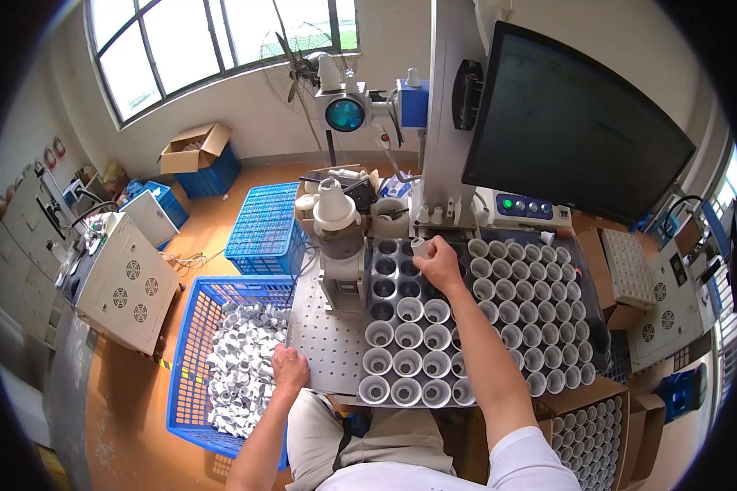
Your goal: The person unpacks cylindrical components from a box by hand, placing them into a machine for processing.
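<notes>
My right hand (439,263) is closed on a small white part (418,245) over the back rows of a dark tray (383,289) with round holes. White cups (407,363) fill the tray's front rows, and more stand in rows to the right of my forearm. At the right edge of a blue basket (190,344) is my left hand (290,367), its fingers curled; whatever they hold is hidden. Many white and grey parts (241,360) lie heaped in that basket. Between my hands, a white cone-shaped part (333,204) stands upright on a metal fixture (341,262).
A perforated metal plate (327,348) lies in front of the fixture. Behind stand a camera head (345,113), a column (450,123), a monitor (577,123) and a control box (524,207). Another blue crate (264,221) is at the back left. A box of cups (590,442) sits lower right.
</notes>
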A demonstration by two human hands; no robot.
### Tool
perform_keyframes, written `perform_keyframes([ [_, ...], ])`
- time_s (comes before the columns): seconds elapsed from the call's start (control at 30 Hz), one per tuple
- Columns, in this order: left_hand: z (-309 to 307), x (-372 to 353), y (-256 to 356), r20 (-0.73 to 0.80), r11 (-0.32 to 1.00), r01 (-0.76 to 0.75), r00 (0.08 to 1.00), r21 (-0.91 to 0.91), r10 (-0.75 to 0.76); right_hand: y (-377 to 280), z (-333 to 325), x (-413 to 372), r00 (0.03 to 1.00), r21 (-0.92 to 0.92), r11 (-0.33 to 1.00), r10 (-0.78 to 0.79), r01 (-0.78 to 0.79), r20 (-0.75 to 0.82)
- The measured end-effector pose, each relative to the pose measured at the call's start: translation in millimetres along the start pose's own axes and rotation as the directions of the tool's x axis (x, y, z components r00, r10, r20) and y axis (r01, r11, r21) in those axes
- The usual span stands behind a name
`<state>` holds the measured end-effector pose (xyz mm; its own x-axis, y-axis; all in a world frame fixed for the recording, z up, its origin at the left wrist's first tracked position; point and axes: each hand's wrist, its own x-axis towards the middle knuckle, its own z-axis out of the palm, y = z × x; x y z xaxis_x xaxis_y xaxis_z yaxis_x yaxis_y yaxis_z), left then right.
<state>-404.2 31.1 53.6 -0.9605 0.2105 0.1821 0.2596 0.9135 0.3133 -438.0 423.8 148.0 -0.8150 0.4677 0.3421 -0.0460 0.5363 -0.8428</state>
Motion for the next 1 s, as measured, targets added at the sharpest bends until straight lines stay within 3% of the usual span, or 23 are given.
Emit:
perform_keyframes([
  [0.13,12,1,-7,-0.1,1.0,-0.017,0.995,-0.004,0.017,3,1,0,1.0,0.013,1.0,-0.008,0.008,0.002],
  [0.23,13,12,-24,0.014,0.974,-0.203,0.979,0.103,0.202,0,0,-1,1.0,0.018,1.0,-0.007,0.007,-0.001],
  [0.33,-27,48,-6,0.037,0.985,-0.053,0.997,-0.166,0.06,1,2,0,1.0,0.015,1.0,-0.001,0.001,0.003],
  [0.4,-15,92,-22,-0.184,0.966,-0.197,0.969,-0.17,0.165,2,1,1,1.0,0.008,1.0,-0.009,0.009,0.005],
  [0.47,-75,125,29,-0.309,0.913,-0.242,0.941,-0.327,0.139,2,0,2,1.0,0.0,1.0,-0.03,0.03,0.007],
  [0.53,-114,164,66,-0.448,0.874,-0.365,0.871,-0.321,0.2,6,1,13,0.995,0.172,0.98,0.104,-0.104,0.01],
  [0.57,-135,180,85,-0.423,0.857,-0.374,0.882,-0.354,0.211,6,1,20,0.985,0.253,0.952,0.17,-0.17,0.02],
  [0.6,-153,196,104,-0.399,0.838,-0.385,0.889,-0.386,0.224,-10,-4,28,0.989,0.337,0.93,0.151,-0.144,0.006],
  [0.67,-165,221,138,-0.504,0.716,-0.515,0.823,-0.471,0.261,-69,-14,40,0.992,0.495,0.864,0.12,-0.093,-0.024],
  [0.73,-180,224,179,-0.477,0.797,-0.5,0.822,-0.34,0.312,-112,-12,54,1.0,0.648,0.761,-0.021,0.021,-0.009],
  [0.8,-169,241,195,-0.376,0.669,-0.421,0.9,-0.612,0.221,-159,-5,55,0.991,0.694,0.712,-0.135,0.103,-0.009],
  [0.87,-175,241,193,-0.442,0.684,-0.461,0.87,-0.565,0.221,-187,10,51,0.974,0.694,0.704,-0.225,0.15,0.017],
  [0.93,-219,217,180,-0.62,0.816,-0.554,0.701,-0.164,0.351,-197,26,43,0.959,0.651,0.74,-0.277,0.168,0.067],
  [1.0,-246,198,143,-0.411,0.565,-0.408,0.902,-0.717,0.131,-194,43,27,0.937,0.524,0.811,-0.342,0.261,0.063],
])
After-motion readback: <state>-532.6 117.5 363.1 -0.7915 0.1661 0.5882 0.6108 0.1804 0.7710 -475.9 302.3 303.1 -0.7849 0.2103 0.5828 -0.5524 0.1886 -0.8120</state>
